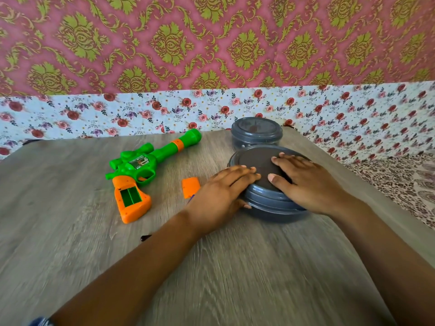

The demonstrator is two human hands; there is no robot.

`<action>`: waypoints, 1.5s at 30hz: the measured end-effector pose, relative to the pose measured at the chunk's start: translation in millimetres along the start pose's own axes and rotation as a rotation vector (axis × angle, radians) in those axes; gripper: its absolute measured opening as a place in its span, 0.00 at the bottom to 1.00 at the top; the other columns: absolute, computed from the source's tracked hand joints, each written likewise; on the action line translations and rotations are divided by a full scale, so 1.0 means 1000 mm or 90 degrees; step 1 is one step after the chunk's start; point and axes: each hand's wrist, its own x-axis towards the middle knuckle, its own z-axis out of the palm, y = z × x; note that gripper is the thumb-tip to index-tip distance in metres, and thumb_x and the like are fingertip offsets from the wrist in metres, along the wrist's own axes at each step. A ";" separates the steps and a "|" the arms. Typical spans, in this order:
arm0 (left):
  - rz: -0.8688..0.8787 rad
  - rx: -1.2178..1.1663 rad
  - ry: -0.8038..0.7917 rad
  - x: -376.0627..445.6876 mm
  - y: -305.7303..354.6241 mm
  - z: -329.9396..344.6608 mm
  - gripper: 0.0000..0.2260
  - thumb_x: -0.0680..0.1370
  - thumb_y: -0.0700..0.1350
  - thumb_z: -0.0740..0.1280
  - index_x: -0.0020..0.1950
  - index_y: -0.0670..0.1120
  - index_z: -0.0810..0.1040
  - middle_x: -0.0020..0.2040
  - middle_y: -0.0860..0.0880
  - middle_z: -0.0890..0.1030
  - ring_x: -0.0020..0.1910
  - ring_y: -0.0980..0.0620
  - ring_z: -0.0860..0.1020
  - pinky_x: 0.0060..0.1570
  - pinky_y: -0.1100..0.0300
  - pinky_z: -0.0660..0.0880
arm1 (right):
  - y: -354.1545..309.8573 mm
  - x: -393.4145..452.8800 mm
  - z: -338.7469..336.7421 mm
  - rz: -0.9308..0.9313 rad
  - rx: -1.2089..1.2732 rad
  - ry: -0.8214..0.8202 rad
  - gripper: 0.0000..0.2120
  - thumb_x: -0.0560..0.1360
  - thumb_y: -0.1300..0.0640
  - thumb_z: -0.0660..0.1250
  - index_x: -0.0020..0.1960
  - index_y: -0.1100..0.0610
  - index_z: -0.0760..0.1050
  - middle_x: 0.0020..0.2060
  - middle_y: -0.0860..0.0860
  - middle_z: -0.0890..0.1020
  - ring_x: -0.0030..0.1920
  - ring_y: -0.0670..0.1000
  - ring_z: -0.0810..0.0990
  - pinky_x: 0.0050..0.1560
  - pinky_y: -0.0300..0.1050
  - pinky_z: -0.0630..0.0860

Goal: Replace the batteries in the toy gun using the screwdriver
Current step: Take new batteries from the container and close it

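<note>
Both forearms reach up from the bottom edge. Left of centre, the toy gun (138, 170) lies with its battery bay open, its orange cover (190, 187) beside it. Left hand (221, 194) and right hand (308, 184) press flat-fingered on the grey container (270, 208).

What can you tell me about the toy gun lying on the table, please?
The toy gun looks like glossy plastic: green body and long barrel with an orange band near the muzzle, orange grip. It lies flat on the wooden table, barrel pointing away to the right, grip nearest the camera. The grip's battery compartment is open and looks empty; its orange cover lies apart, to the right. Neither hand touches it.
</note>
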 end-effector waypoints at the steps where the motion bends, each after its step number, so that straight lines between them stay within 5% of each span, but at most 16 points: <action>1: 0.000 -0.001 0.008 -0.001 0.000 0.000 0.24 0.73 0.50 0.61 0.66 0.41 0.73 0.65 0.43 0.76 0.64 0.44 0.74 0.67 0.60 0.60 | 0.000 0.000 0.001 0.004 0.000 0.010 0.29 0.76 0.37 0.47 0.74 0.47 0.56 0.75 0.48 0.57 0.75 0.50 0.55 0.73 0.52 0.55; 11: 0.002 0.037 0.048 -0.003 0.001 0.009 0.21 0.75 0.48 0.60 0.65 0.40 0.74 0.63 0.44 0.78 0.64 0.47 0.74 0.68 0.61 0.59 | -0.008 -0.009 0.005 0.018 0.013 0.102 0.26 0.77 0.41 0.53 0.72 0.47 0.61 0.74 0.46 0.62 0.73 0.48 0.59 0.72 0.47 0.55; 17: -0.031 -0.026 0.045 -0.004 0.003 0.010 0.23 0.75 0.50 0.62 0.67 0.40 0.72 0.66 0.43 0.75 0.67 0.48 0.68 0.70 0.61 0.58 | -0.006 0.013 -0.019 0.017 0.047 0.048 0.29 0.71 0.32 0.50 0.61 0.49 0.72 0.63 0.49 0.74 0.62 0.53 0.71 0.60 0.51 0.69; 23: -0.040 -0.028 0.066 -0.004 0.006 0.011 0.23 0.75 0.49 0.62 0.67 0.40 0.72 0.65 0.42 0.76 0.67 0.50 0.65 0.70 0.60 0.56 | -0.017 0.057 -0.005 -0.007 0.014 -0.087 0.28 0.75 0.33 0.47 0.73 0.39 0.54 0.76 0.46 0.51 0.76 0.54 0.49 0.72 0.62 0.47; 27: -0.043 -0.030 0.069 -0.004 0.004 0.012 0.23 0.74 0.49 0.63 0.67 0.40 0.72 0.65 0.42 0.76 0.67 0.49 0.66 0.70 0.60 0.57 | -0.014 0.061 -0.001 -0.003 0.019 -0.094 0.26 0.76 0.34 0.46 0.72 0.37 0.52 0.76 0.44 0.50 0.76 0.52 0.47 0.72 0.63 0.44; 39: -0.054 -0.042 0.041 -0.005 0.009 0.009 0.23 0.74 0.50 0.62 0.67 0.41 0.72 0.65 0.43 0.76 0.67 0.49 0.66 0.70 0.61 0.54 | -0.015 0.059 0.000 -0.006 0.067 -0.020 0.22 0.78 0.38 0.47 0.71 0.40 0.60 0.74 0.44 0.59 0.74 0.51 0.55 0.71 0.60 0.51; 45: -0.069 -0.036 -0.012 -0.005 0.012 -0.002 0.33 0.73 0.60 0.60 0.74 0.44 0.63 0.73 0.46 0.68 0.73 0.51 0.60 0.71 0.67 0.49 | -0.008 0.049 -0.016 0.042 0.388 0.072 0.15 0.79 0.50 0.57 0.60 0.55 0.76 0.60 0.51 0.78 0.60 0.51 0.75 0.59 0.44 0.68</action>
